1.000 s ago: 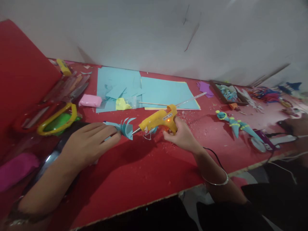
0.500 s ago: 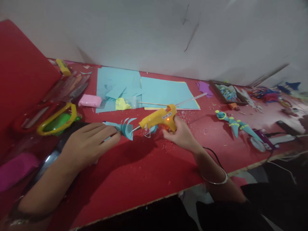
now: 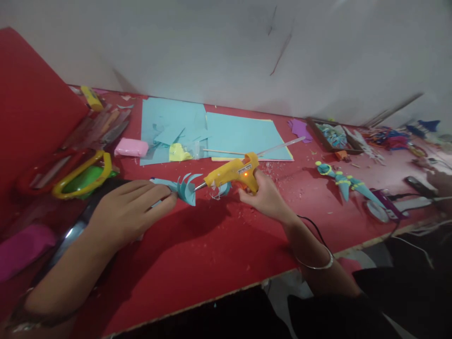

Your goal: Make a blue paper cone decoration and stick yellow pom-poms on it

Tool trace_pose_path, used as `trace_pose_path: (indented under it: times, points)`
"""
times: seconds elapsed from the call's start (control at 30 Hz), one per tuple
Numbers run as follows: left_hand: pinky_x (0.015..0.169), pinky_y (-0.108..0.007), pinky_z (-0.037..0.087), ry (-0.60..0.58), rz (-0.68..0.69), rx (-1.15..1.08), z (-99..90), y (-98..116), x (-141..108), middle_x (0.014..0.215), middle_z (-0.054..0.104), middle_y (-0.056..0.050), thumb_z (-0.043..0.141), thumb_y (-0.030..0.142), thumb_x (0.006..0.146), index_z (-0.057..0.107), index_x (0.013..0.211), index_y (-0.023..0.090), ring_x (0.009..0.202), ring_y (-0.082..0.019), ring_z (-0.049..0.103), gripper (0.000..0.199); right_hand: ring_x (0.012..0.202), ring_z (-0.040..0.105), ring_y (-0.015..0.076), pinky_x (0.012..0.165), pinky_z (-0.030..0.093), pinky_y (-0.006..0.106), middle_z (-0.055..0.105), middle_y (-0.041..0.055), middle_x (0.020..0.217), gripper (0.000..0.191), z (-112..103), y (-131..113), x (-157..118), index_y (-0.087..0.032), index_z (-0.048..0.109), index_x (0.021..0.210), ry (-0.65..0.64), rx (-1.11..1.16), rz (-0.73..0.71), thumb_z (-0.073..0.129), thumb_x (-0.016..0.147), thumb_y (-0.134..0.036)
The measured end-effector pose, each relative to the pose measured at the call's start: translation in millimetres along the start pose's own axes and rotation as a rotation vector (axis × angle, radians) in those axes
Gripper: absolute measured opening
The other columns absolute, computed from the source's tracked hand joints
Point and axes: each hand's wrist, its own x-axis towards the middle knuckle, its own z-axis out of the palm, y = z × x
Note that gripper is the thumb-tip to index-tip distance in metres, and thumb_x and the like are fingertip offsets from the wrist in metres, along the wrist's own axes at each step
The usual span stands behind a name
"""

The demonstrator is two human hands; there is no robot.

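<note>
My left hand [image 3: 132, 207] is closed on a blue paper piece [image 3: 187, 189] whose curled, petal-like strips stick out past the fingertips. My right hand [image 3: 263, 193] grips a yellow glue gun [image 3: 233, 172] with a lit orange light and a clear glue stick [image 3: 282, 146] coming out of its back. The metal nozzle points left and meets the right side of the curled strips, as far as I can see. Another bit of blue paper [image 3: 224, 189] shows below the gun, with pale strands of glue near it.
Blue sheets [image 3: 243, 134] lie along the wall, a yellow scrap [image 3: 179, 152] and pink pack [image 3: 131, 148] in front. Left are scissors with yellow handles [image 3: 83, 181]. Right are a scrap tray [image 3: 334, 136], a blue paper craft [image 3: 344, 182] and a person's blurred hand [image 3: 432, 174].
Both my hands keep almost the same place and grip. At the far right, the other person's hand has shifted over the table.
</note>
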Motion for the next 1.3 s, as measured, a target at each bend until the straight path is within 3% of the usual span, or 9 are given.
trace_pose_path:
  times: [0.17, 0.77, 0.9, 1.07, 1.3]
  points:
    - [0.058, -0.029, 0.047, 0.043, 0.06, -0.004, -0.2, -0.8, 1.8, 0.071, 0.065, -0.002, 0.037, 0.005, 0.083, 0.054, 0.076, 0.022, 0.062, -0.015, 0.056, 0.025, 0.05, 0.04, 0.0068, 0.043, 0.032, 0.022, 0.045, -0.0037, 0.063, 0.019, 0.0, 0.7, 0.5, -0.018, 0.044, 0.08, 0.013, -0.003, -0.019, 0.055, 0.067, -0.025]
    - [0.06, -0.029, 0.046, 0.013, -0.002, -0.025, 0.5, -1.7, -1.1, 0.071, 0.064, 0.001, 0.03, 0.007, 0.085, 0.056, 0.074, 0.026, 0.063, -0.014, 0.058, 0.033, 0.048, 0.04, 0.0066, 0.042, 0.032, 0.021, 0.044, -0.0044, 0.062, 0.017, 0.2, 0.4, 1.5, -0.018, 0.043, 0.08, 0.006, -0.022, -0.035, 0.054, 0.068, -0.023]
    - [0.059, -0.029, 0.047, 0.041, 0.066, 0.002, 0.3, -1.9, -1.5, 0.07, 0.065, -0.001, 0.034, 0.005, 0.084, 0.056, 0.075, 0.022, 0.061, -0.015, 0.058, 0.029, 0.048, 0.039, 0.0064, 0.042, 0.032, 0.021, 0.043, -0.0043, 0.062, 0.016, -0.2, 0.0, 1.6, -0.018, 0.043, 0.08, 0.006, -0.023, -0.033, 0.053, 0.068, -0.023]
    - [0.06, -0.029, 0.047, 0.016, 0.002, -0.035, -0.1, -0.4, 0.6, 0.071, 0.065, 0.0, 0.033, 0.006, 0.084, 0.056, 0.074, 0.024, 0.062, -0.014, 0.059, 0.031, 0.048, 0.038, 0.0061, 0.043, 0.031, 0.021, 0.042, -0.0047, 0.061, 0.015, -0.9, -0.5, 2.0, -0.018, 0.043, 0.078, 0.007, -0.044, -0.042, 0.053, 0.069, -0.023]
    - [0.058, -0.028, 0.047, 0.044, 0.046, -0.013, -0.6, -2.2, 2.3, 0.07, 0.064, 0.002, 0.034, 0.005, 0.084, 0.056, 0.073, 0.025, 0.061, -0.014, 0.057, 0.031, 0.05, 0.04, 0.0068, 0.044, 0.032, 0.021, 0.044, -0.0036, 0.063, 0.015, 0.3, 0.3, 2.6, -0.018, 0.043, 0.08, 0.012, -0.059, -0.039, 0.053, 0.069, -0.023]
